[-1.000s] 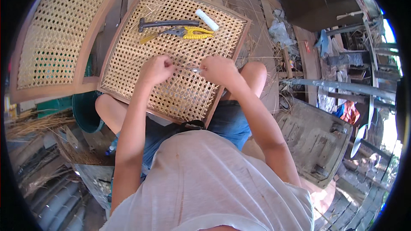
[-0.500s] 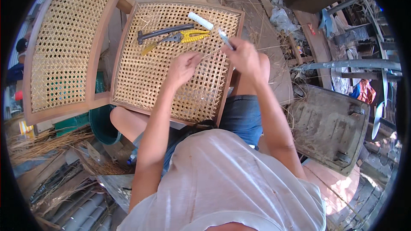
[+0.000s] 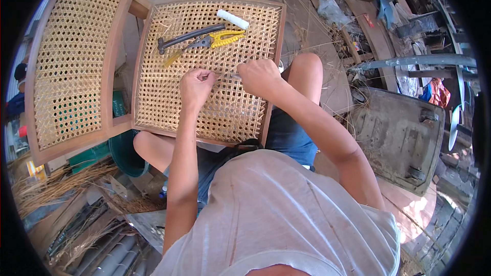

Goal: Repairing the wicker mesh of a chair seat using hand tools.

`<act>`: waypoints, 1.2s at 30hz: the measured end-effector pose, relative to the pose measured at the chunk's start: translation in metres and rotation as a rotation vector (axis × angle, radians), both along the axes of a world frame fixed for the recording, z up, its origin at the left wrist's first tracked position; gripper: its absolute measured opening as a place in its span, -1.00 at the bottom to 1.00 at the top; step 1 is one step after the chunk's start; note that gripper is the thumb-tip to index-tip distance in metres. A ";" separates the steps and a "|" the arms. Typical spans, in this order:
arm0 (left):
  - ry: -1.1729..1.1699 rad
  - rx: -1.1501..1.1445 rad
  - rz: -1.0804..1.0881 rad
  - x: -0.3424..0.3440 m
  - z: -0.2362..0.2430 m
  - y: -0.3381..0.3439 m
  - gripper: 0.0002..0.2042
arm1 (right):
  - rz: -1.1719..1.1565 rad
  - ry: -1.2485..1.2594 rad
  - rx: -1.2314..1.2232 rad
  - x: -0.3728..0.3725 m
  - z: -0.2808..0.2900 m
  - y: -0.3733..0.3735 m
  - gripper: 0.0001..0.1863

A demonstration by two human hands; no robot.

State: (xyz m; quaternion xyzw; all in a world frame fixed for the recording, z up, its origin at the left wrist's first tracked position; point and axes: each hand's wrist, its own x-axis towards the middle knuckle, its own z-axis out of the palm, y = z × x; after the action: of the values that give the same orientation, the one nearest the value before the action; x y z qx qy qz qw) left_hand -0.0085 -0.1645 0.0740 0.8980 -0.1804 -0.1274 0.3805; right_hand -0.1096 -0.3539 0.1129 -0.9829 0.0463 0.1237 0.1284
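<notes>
A chair seat of pale tan woven cane in a brown wooden frame (image 3: pixel 158 87) was right in front of the person, with its near edge close to the belly. The left hand (image 3: pixel 196 86) was over the middle of the seat. Its fingers were curled in close to the thumb, but I could not tell if they pinched anything. The right hand (image 3: pixel 260 76) was near it, a bit to the right, also over the seat. Its fingers were closed around a thin grey tool (image 3: pixel 235 75). Only the tip showed, and it pointed at the left hand. There was a small gap between the 2 hands.

Past the hands, 4 things lay on the far part of the seat. There was a black hammer with a long handle (image 3: pixel 192 37), lying a little tilted. Just beside it were pliers with bumpy yellow handles and grey jaws (image 3: pixel 225 39). A flat yellow thing (image 3: pixel 173 59) lay by the tip of the pliers. A white ridged stick, round like chalk (image 3: pixel 233 19), was the farthest away.

The tall chair back, with the same tan cane and brown wood (image 3: pixel 76 56), was on the left. A dark green round bucket (image 3: pixel 128 159) was below it, near the left knee.
</notes>
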 end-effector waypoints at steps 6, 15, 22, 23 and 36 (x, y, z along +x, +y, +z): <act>-0.006 0.022 -0.068 0.005 -0.001 -0.004 -0.82 | 0.039 0.020 -0.001 0.016 -0.001 0.010 -0.86; -0.076 0.162 -0.278 0.003 -0.005 -0.018 -0.82 | -0.009 0.136 0.028 0.019 0.003 0.006 -0.79; -0.171 0.051 -0.338 -0.012 -0.009 -0.020 -0.82 | -0.105 0.168 0.022 0.040 -0.019 0.008 -0.77; -0.179 0.075 -0.292 -0.015 -0.010 -0.021 -0.81 | -0.114 0.162 0.023 0.039 -0.020 0.005 -0.77; 0.036 0.222 -0.060 -0.007 0.060 0.031 -0.67 | -0.834 -0.208 0.479 -0.065 0.021 -0.094 -0.40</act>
State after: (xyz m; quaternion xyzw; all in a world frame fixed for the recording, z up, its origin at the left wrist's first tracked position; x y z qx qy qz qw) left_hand -0.0157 -0.1336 0.1337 0.9264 -0.1851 -0.1740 0.2780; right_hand -0.1746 -0.4479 0.1339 -0.8306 0.3928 -0.0296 0.3935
